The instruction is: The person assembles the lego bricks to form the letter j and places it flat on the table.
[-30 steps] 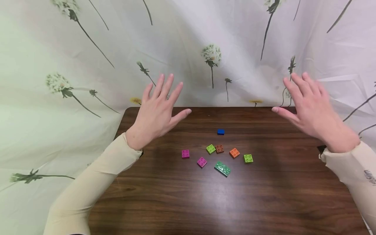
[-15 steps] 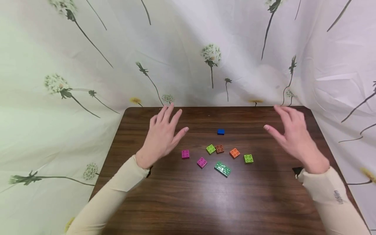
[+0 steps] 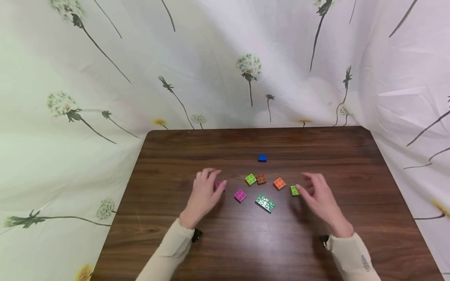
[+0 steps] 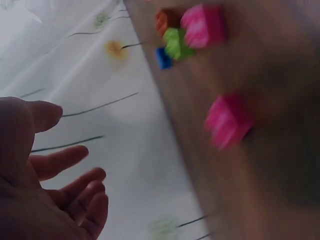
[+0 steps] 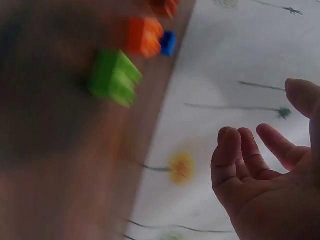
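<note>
My left hand (image 3: 203, 200) hovers by the leftmost magenta toy brick (image 3: 218, 185), thumb and fingers apart and loosely bent. From the head its thumb and forefinger partly cover that brick; in the left wrist view the same brick (image 4: 230, 121) stands apart from the fingers. On the other side, my right hand (image 3: 322, 201) is close to a lime brick (image 3: 293, 191), with the thumb tip overlapping its edge. The right wrist view has that lime brick (image 5: 114, 77) well away from the relaxed fingers. Neither hand holds anything.
Between the hands lie a second magenta brick (image 3: 240, 196), another lime brick (image 3: 250, 179), a brown brick (image 3: 261, 178), an orange brick (image 3: 279, 184) and a longer green brick (image 3: 265, 203). A blue brick (image 3: 262, 158) sits farther back. Flower-printed cloth (image 3: 218, 78) hangs behind the wooden table (image 3: 246, 249).
Both hands have come down and toward me from above the table's far edge, moving inward to the outer bricks. Their spread fingers have bent a little. The bricks have stayed in place.
</note>
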A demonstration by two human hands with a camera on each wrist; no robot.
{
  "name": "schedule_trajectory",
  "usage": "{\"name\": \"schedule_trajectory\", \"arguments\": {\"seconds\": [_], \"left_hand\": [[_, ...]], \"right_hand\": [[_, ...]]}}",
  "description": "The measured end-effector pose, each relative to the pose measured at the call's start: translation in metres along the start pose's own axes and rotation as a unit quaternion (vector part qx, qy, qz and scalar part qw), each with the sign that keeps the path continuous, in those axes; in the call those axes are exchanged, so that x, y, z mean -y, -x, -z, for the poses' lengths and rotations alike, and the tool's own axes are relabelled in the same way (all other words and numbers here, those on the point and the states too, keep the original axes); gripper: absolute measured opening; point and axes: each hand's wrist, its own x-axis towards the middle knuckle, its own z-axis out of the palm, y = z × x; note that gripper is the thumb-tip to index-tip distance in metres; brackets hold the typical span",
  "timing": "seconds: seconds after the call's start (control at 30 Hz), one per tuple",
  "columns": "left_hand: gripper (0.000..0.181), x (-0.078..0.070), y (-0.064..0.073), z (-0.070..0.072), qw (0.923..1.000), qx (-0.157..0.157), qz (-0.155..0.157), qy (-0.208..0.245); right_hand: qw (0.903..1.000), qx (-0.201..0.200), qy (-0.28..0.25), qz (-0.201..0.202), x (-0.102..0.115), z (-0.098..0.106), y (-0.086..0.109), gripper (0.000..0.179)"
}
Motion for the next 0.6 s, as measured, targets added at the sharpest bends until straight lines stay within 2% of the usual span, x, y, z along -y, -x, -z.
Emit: {"name": "schedule_trajectory", "arguments": {"seconds": [0.07, 0.17, 0.27, 0.33, 0.43, 0.6], "left_hand": [[0.037, -0.001, 0.011, -0.014, 0.9994, 0.008, 0.001, 0.034], [0.036, -0.006, 0.028, -0.034, 0.9942, 0.057, 0.004, 0.091], [0.037, -0.013, 0.042, -0.051, 0.9819, 0.12, 0.013, 0.146], [0.039, -0.017, 0.048, -0.06, 0.9739, 0.145, 0.022, 0.173], [0.041, -0.022, 0.055, -0.071, 0.9678, 0.161, 0.034, 0.19], [0.045, -0.028, 0.057, -0.084, 0.969, 0.152, 0.045, 0.189]], "right_hand": [[0.9996, 0.015, -0.015, -0.017, -0.002, -0.013, 0.009, 0.038], [0.9982, 0.037, -0.034, -0.032, -0.001, -0.033, 0.021, 0.036], [0.9957, 0.072, -0.043, -0.039, 0.002, -0.051, 0.03, 0.038], [0.993, 0.098, -0.044, -0.048, 0.005, -0.06, 0.034, 0.042], [0.9878, 0.131, -0.045, -0.07, 0.009, -0.07, 0.037, 0.049], [0.9807, 0.16, -0.045, -0.103, 0.013, -0.083, 0.036, 0.058]]}}
